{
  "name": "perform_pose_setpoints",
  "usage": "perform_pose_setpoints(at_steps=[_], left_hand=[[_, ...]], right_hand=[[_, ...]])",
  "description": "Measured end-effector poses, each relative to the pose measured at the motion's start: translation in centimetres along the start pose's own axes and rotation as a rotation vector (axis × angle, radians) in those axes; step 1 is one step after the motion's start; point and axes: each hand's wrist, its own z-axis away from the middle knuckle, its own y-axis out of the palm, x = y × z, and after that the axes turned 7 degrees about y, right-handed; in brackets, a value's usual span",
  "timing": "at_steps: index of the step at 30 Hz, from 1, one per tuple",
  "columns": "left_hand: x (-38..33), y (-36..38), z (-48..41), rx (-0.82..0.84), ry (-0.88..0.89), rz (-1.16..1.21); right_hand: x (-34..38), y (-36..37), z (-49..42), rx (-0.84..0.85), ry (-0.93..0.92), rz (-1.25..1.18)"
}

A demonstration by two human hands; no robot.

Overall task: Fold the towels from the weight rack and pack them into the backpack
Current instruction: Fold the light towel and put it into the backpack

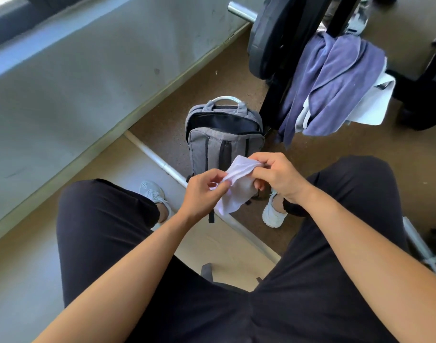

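Behind white towel (233, 199), backpack (212, 144) base hidden

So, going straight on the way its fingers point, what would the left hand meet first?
Past the white towel it pinches, the left hand would likely meet the right hand; depth is unclear.

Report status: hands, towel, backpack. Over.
Left hand and right hand both pinch the small white cloth towel. Grey fabric backpack upright, top open. Purple towel, white towel draped on black weight rack. Nothing blocks the backpack.
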Motion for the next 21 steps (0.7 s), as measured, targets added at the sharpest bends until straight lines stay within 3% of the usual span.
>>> perform_pose_setpoints(at_steps=[6,9,15,17,21], left_hand=[[1.3,0.5,-0.7,0.068,-0.031,-0.211],[3.1,0.8,-0.7,0.181,-0.161,-0.383],[5.8,-0.3,0.1,0.393,-0.32,-0.502],[5.9,-0.7,0.5,0.405,-0.283,-0.604],[6.1,-1.4,1.4,0.3,-0.048,-0.758]], right_hand=[[-0.2,-0.2,-0.1,0.006,0.017,-0.107],[-0.2,-0.6,-0.3,-0.003,0.01,-0.203],[0.1,-1.3,-0.4,-0.147,0.029,-0.365],[0.0,-1.6,-0.7,-0.218,0.049,-0.354],[-0.2,-2.2,-1.2,-0.443,0.15,-0.354]])
